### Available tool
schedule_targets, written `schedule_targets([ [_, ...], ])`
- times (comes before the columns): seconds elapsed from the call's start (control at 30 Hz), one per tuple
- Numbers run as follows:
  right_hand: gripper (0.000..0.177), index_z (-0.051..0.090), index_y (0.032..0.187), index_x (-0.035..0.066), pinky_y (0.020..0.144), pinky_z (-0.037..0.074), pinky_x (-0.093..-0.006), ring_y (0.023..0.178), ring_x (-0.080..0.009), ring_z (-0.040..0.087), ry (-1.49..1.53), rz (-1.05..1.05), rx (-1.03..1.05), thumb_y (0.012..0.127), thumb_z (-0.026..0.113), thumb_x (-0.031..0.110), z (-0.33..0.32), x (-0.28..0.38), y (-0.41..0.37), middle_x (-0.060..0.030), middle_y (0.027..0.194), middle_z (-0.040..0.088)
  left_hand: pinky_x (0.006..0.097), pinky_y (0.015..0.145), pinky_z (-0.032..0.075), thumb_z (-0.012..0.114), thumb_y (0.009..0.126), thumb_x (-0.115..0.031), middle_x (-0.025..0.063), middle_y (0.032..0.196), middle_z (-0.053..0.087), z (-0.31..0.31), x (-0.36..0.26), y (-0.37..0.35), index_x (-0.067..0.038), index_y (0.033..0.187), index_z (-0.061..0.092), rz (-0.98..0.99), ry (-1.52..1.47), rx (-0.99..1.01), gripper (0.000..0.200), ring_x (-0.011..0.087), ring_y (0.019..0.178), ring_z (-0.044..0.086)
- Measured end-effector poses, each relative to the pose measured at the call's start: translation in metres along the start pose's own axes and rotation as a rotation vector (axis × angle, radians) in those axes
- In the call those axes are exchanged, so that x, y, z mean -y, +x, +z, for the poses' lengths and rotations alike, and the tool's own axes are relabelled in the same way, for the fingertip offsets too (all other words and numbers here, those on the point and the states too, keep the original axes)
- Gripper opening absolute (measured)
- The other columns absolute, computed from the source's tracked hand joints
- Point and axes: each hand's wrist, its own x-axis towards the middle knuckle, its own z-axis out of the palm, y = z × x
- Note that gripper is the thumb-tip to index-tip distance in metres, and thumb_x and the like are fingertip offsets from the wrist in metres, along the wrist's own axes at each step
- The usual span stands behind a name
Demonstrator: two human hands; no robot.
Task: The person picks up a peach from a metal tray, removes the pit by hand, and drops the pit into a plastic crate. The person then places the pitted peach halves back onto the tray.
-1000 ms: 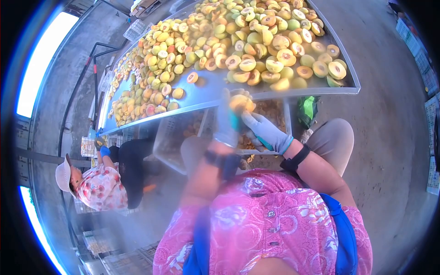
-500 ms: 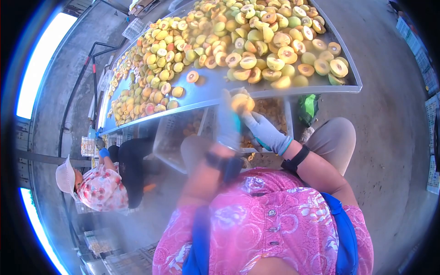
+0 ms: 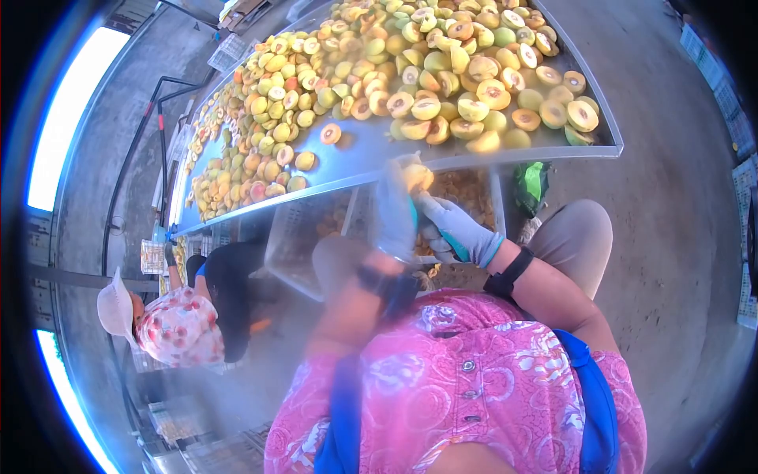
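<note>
My left hand [image 3: 397, 212], in a grey glove with a green-blue palm, is closed around a yellow peach half [image 3: 419, 178] just below the near rim of the metal table [image 3: 347, 178]. My right hand [image 3: 464, 229], gloved alike, is closed right beside it, its fingertips up against the fruit. Whatever my right fingers grip is hidden. On the table top lie heaps of cut peach halves [image 3: 466, 108], many with the pit still in them. Under my hands is a crate [image 3: 499, 207] with orange-brown pieces inside.
A green and black bag [image 3: 531, 188] rests on the floor beneath the table's right end. On the left a co-worker [image 3: 180, 324] in a white hat sits at the same table. Stacked crates [image 3: 714, 87] line the right side. My knees flank the crate.
The peach half has turned a little and is covered more by my left hand. My hands stay close together. The co-worker's arm and hat have shifted slightly.
</note>
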Motion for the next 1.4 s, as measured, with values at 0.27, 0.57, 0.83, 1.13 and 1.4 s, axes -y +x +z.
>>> schedule_targets([
  [0.27, 0.037, 0.056, 0.105, 0.011, 0.042, 0.034, -0.0244, 0.049, -0.0084, 0.043, -0.191, -0.058, -0.039, 0.097, 0.045, 0.045, 0.002, 0.001, -0.001, 0.003, 0.07, 0.051, 0.0331, 0.089, 0.049, 0.044, 0.099, -0.041, 0.0116, 0.102, 0.061, -0.006, 0.0, 0.008, -0.001, 0.109, 0.055, -0.26, -0.467, 0.057, 0.043, 0.021, 0.097, 0.058],
  [0.57, 0.037, 0.054, 0.112, -0.001, 0.078, 0.047, -0.0392, 0.089, -0.0361, 0.06, -0.787, -0.63, -0.455, 0.095, 0.049, 0.032, -0.008, -0.01, 0.024, -0.0224, 0.096, 0.063, 0.0367, 0.093, 0.048, 0.043, 0.1, -0.04, 0.0121, 0.113, 0.058, -0.024, 0.014, 0.012, -0.004, 0.12, 0.049, -0.132, -0.566, -0.013, 0.042, 0.0231, 0.104, 0.058],
  [0.83, 0.021, 0.052, 0.099, 0.004, 0.057, 0.045, -0.0317, 0.061, -0.0166, 0.056, -1.176, -0.6, -0.34, 0.096, 0.052, 0.025, 0.003, -0.011, 0.014, -0.0063, 0.071, 0.058, 0.0405, 0.094, 0.049, 0.051, 0.096, -0.041, 0.0152, 0.119, 0.057, -0.069, 0.01, -0.001, -0.003, 0.126, 0.048, 0.146, 0.167, 0.071, 0.048, 0.0276, 0.108, 0.057],
  [1.13, 0.026, 0.051, 0.097, 0.001, 0.065, 0.044, -0.0512, 0.077, -0.0443, 0.058, -1.604, -0.644, -0.313, 0.094, 0.052, 0.027, 0.044, 0.001, 0.0, -0.0243, 0.082, 0.062, 0.0357, 0.09, 0.05, 0.05, 0.095, -0.045, 0.0102, 0.109, 0.06, -0.07, -0.002, -0.015, -0.004, 0.123, 0.05, -0.207, -0.753, 0.097, 0.05, 0.0226, 0.099, 0.06],
  [1.4, 0.028, 0.049, 0.095, 0.0, 0.063, 0.043, -0.0517, 0.075, -0.0451, 0.058, -1.628, -0.649, -0.274, 0.095, 0.052, 0.028, 0.045, -0.013, 0.007, -0.0251, 0.078, 0.06, 0.0299, 0.084, 0.052, 0.046, 0.095, -0.05, 0.0065, 0.101, 0.061, -0.072, 0.0, -0.022, -0.006, 0.117, 0.052, -0.247, -0.697, 0.088, 0.05, 0.0164, 0.091, 0.061],
])
